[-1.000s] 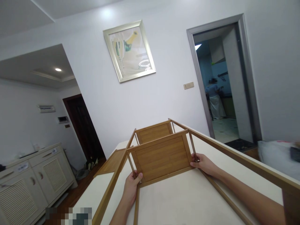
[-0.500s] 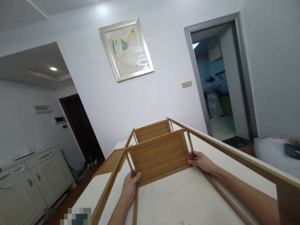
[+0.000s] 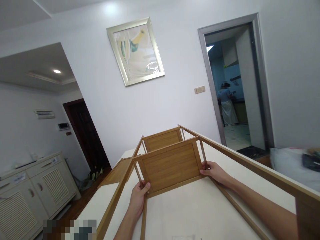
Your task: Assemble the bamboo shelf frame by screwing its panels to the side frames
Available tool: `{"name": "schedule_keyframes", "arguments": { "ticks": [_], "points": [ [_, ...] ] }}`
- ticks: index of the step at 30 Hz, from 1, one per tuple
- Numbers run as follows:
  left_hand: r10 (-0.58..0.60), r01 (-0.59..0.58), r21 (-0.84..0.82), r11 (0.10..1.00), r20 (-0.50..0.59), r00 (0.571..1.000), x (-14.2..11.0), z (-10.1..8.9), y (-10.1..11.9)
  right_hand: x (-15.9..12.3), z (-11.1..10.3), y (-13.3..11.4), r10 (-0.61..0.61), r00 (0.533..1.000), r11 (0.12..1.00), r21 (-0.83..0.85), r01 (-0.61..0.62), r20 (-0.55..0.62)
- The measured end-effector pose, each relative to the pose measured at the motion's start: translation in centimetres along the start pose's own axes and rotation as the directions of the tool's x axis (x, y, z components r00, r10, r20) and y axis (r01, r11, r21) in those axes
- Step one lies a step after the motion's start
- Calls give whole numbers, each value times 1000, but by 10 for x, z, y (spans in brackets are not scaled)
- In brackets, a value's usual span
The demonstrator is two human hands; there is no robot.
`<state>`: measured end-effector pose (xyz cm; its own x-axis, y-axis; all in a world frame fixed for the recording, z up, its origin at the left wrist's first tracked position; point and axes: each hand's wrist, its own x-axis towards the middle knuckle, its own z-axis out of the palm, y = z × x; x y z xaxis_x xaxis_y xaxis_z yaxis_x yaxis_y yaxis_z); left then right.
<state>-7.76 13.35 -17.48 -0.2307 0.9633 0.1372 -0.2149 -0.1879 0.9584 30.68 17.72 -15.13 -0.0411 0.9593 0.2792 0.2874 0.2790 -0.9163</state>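
A wooden shelf rack lies on its side on a white table (image 3: 185, 213), its long rails running away from me. Across the frame stands a brown shelf board (image 3: 171, 166), upright between the rails. My left hand (image 3: 140, 195) is closed at its lower left corner, thumb on the face and the other fingers mostly hidden around the side bar. At the opposite lower corner, my right hand (image 3: 213, 171) pinches the board's edge beside the other bar. Farther back is a second shelf board (image 3: 163, 140). Whether any fastener sits under my fingers is hidden.
Another wooden panel (image 3: 116, 171) lies on the table's left side. A white cabinet (image 3: 37, 190) stands at left, and a plastic bag (image 3: 287, 166) at right. Through the doorway, a person (image 3: 227, 106) stands in the kitchen. A framed picture (image 3: 136, 51) hangs ahead.
The view has shifted very slightly. Both hands keep their hold at the board's lower corners, and the rack has not visibly moved.
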Motion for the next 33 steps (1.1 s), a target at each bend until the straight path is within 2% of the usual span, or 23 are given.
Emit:
{"name": "schedule_keyframes", "arguments": {
  "ticks": [7, 21, 33],
  "points": [
    [1, 0, 18, 1000, -13, 1000, -3, 1, 0, -1, -3, -4, -21, 1000, 995, 94, 20, 8],
    [12, -2, 92, 996, -98, 995, 0, 3, -2, -2, 3, -4, -70, 995, 998, -2, 70, -74],
    [12, 0, 125, 992, -100, 995, 2, -1, -5, -2, 6, 2, -14, 999, 998, 65, 17, -47]
  ]
}}
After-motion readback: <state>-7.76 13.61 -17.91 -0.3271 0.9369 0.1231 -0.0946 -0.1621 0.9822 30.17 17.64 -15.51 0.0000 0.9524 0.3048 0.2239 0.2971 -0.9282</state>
